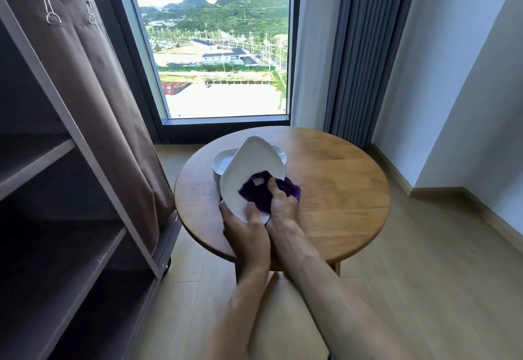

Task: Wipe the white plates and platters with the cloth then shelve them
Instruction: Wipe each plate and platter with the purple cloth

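A white oval platter (252, 164) is tilted up over the round wooden table (339, 189). My left hand (246, 235) grips its near rim, thumb on the upper face. My right hand (281, 204) grips a purple cloth (259, 192) and presses it against the platter's lower face. Behind the platter, a stack of white plates (222, 164) sits on the table's left side, partly hidden by the platter.
A brown shelving cart (70, 189) with a rolled-back fabric cover and open shelves stands at the left, close to the table. A large window (215, 48) is straight ahead, grey curtains (365, 48) to its right. Wood floor (424, 274) lies to the right.
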A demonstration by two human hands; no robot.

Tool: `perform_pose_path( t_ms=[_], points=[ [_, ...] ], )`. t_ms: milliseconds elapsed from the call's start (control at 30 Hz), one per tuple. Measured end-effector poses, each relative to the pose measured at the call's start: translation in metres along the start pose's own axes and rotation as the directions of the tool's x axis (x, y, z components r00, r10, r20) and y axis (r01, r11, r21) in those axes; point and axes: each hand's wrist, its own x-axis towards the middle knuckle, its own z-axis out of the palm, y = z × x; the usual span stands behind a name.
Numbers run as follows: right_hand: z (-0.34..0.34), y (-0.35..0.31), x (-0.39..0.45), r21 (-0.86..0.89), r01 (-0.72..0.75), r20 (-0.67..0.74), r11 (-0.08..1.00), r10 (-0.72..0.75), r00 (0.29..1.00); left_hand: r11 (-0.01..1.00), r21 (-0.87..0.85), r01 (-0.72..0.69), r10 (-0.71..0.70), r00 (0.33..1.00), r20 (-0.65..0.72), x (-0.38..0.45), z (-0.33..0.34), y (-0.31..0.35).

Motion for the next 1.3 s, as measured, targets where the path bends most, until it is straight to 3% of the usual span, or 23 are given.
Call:
perform_pose_path(
  t_ms=[133, 267, 367, 433, 500, 567, 667, 733, 867, 967, 1033, 1133, 1233, 1300],
  points=[
    [0.001, -0.006, 0.005, 0.027, 0.03, 0.032, 0.999, -0.031, 0.999, 0.999, 0.021, -0.042, 0.041, 0.999, 0.031, 0.026, -0.005, 0.008],
    [0.005, -0.014, 0.011, 0.058, -0.069, -0.025, 0.996, 0.071, 0.997, 0.987, 0.147, -0.071, 0.042, 0.981, 0.189, 0.061, -0.022, 0.034],
    [0.005, -0.02, 0.016, 0.053, -0.096, -0.026, 0.994, 0.097, 0.995, 0.989, 0.146, -0.023, -0.02, 0.958, 0.285, 0.088, -0.033, 0.052],
    [0.009, -0.021, 0.015, 0.07, -0.106, -0.022, 0.992, 0.107, 0.994, 0.998, -0.016, 0.061, -0.058, 0.983, 0.172, 0.088, -0.027, 0.054],
    [0.015, -0.016, 0.011, 0.106, -0.127, -0.055, 0.986, 0.133, 0.99, 0.978, -0.192, 0.078, -0.084, 0.996, -0.025, 0.068, -0.009, 0.045],
    [0.018, -0.01, 0.004, 0.11, -0.142, -0.067, 0.984, 0.15, 0.986, 0.967, -0.25, 0.055, -0.081, 0.992, -0.094, 0.041, 0.012, 0.029],
    [0.01, -0.007, 0.001, 0.104, -0.131, -0.07, 0.986, 0.138, 0.988, 0.951, -0.278, 0.133, -0.18, 0.972, -0.152, 0.032, 0.029, 0.012],
    [0.001, -0.01, 0.003, 0.108, -0.125, -0.024, 0.986, 0.128, 0.991, 0.959, -0.26, 0.117, -0.168, 0.969, -0.181, 0.044, 0.023, 0.01],
    [-0.008, -0.022, 0.007, -0.002, -0.039, 0.122, 0.999, 0.039, 0.992, 0.999, -0.013, 0.034, -0.036, 0.993, -0.111, 0.07, -0.005, 0.018],
    [-0.011, -0.034, 0.004, -0.13, -0.048, 0.29, 0.99, 0.084, 0.953, 0.996, 0.065, 0.058, -0.056, 0.998, -0.023, 0.093, -0.021, 0.023],
    [-0.011, -0.033, 0.001, -0.181, -0.043, 0.336, 0.983, 0.103, 0.936, 0.995, 0.023, 0.098, -0.097, 0.994, -0.055, 0.096, -0.022, 0.025],
    [0.002, -0.019, -0.002, -0.095, -0.026, 0.186, 0.995, 0.043, 0.982, 0.986, -0.123, 0.116, -0.13, 0.986, -0.106, 0.071, -0.007, 0.022],
    [0.014, -0.005, -0.006, 0.07, -0.075, 0.036, 0.995, 0.073, 0.997, 0.999, -0.037, 0.007, -0.009, 0.999, -0.049, 0.037, 0.012, 0.012],
    [0.01, 0.001, -0.005, 0.091, -0.082, 0.027, 0.992, 0.08, 0.996, 0.996, 0.059, -0.066, 0.07, 0.995, -0.069, 0.032, 0.014, 0.009]
  ],
)
